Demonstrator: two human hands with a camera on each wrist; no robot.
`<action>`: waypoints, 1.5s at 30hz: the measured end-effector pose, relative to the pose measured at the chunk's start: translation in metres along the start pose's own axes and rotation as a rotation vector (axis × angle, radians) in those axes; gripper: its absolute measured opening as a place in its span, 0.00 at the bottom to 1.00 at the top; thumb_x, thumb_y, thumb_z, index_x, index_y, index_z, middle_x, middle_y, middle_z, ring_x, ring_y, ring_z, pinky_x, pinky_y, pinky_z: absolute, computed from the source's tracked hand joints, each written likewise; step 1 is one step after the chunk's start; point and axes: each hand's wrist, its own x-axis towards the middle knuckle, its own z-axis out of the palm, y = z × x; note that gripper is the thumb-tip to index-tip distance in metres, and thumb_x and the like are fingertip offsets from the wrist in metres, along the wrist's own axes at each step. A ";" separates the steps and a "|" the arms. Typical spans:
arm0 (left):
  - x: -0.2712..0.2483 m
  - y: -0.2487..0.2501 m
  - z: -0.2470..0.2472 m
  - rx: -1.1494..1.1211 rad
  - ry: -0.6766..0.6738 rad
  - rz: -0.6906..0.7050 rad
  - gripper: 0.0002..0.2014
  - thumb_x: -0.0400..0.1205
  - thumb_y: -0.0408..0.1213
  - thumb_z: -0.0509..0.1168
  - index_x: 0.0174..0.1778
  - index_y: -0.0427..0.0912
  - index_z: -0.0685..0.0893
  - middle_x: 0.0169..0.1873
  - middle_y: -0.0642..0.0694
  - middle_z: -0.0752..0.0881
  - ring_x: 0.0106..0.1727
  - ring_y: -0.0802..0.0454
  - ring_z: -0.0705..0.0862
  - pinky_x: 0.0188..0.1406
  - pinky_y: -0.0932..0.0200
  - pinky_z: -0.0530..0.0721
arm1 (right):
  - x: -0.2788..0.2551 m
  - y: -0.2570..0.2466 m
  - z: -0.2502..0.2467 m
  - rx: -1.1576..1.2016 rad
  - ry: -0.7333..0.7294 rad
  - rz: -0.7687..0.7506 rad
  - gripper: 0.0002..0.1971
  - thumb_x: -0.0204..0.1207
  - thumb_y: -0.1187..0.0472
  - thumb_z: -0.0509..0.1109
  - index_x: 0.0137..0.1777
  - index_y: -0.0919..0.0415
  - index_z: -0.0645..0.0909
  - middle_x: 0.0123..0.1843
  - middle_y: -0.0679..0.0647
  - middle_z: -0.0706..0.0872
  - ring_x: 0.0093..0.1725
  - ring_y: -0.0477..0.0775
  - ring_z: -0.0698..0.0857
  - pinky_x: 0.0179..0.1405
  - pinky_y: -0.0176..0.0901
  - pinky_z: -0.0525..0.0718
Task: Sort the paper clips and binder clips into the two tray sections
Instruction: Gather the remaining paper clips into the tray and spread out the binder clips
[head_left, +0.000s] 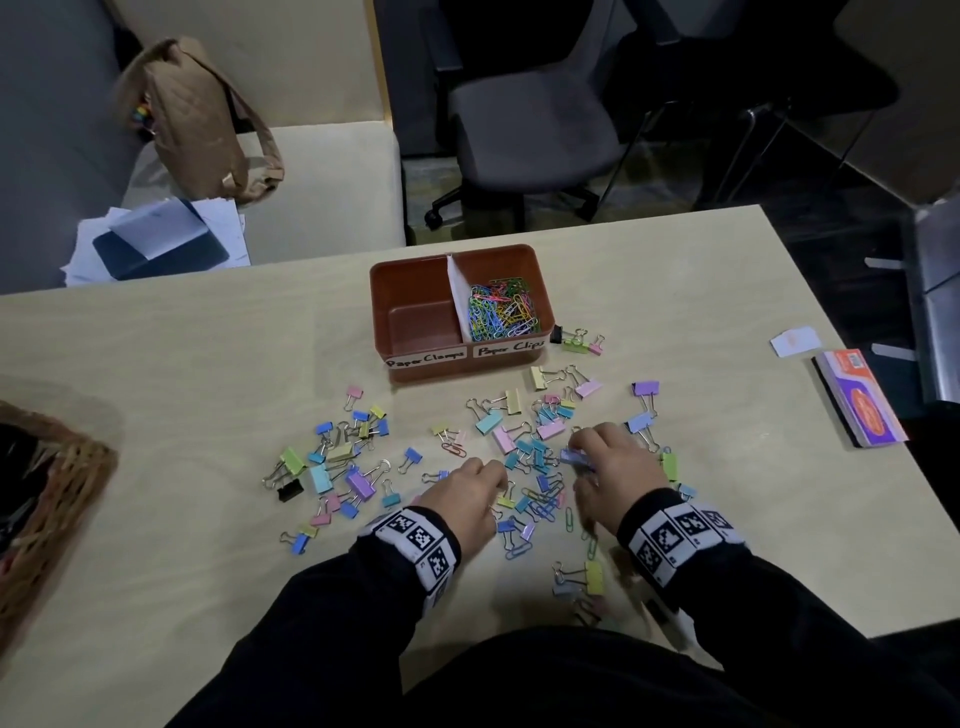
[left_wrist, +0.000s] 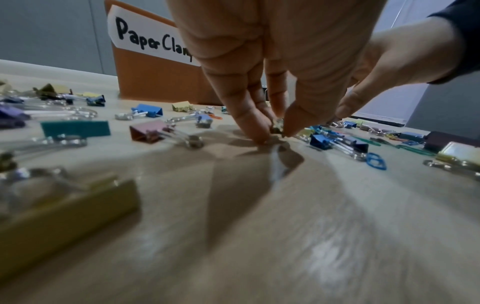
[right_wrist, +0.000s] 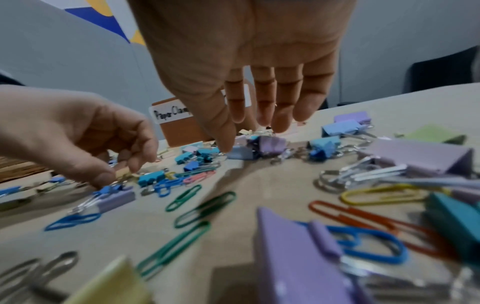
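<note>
The left hand (left_wrist: 265, 61) pinches a small yellow binder clip (left_wrist: 276, 127) between thumb and fingertips, low on the table (head_left: 208, 364). The right hand (head_left: 613, 467) curls its thumb and fingers round a lilac binder clip (right_wrist: 270, 144) amid the scattered clips. Beyond them the brown tray (head_left: 415, 291) holds coloured paper clips (head_left: 501, 312) in its right section — its left, labelled "Paper Clamps", is bare.

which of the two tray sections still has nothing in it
The left section, labelled "Paper Clamps", is bare, while the right section, labelled "Paper Clips", holds a heap of coloured paper clips.
</note>
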 end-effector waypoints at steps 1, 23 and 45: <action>-0.001 -0.001 0.000 -0.010 0.004 -0.007 0.17 0.77 0.33 0.63 0.60 0.51 0.73 0.54 0.51 0.77 0.50 0.50 0.79 0.49 0.55 0.81 | -0.002 -0.003 0.002 -0.005 -0.006 -0.044 0.13 0.79 0.62 0.64 0.62 0.55 0.77 0.58 0.50 0.80 0.54 0.53 0.79 0.52 0.42 0.80; -0.009 0.010 0.020 0.117 -0.011 0.201 0.13 0.81 0.49 0.63 0.60 0.51 0.82 0.58 0.49 0.72 0.58 0.50 0.75 0.53 0.52 0.79 | -0.009 -0.011 0.032 0.074 -0.153 -0.119 0.19 0.72 0.47 0.73 0.61 0.52 0.80 0.57 0.50 0.79 0.59 0.51 0.76 0.54 0.42 0.78; 0.001 0.019 0.007 0.199 0.040 0.111 0.14 0.84 0.48 0.58 0.63 0.48 0.78 0.58 0.47 0.76 0.62 0.46 0.74 0.56 0.51 0.78 | -0.006 -0.020 0.038 0.032 -0.153 -0.143 0.13 0.76 0.58 0.69 0.60 0.58 0.80 0.56 0.54 0.79 0.58 0.57 0.79 0.57 0.48 0.80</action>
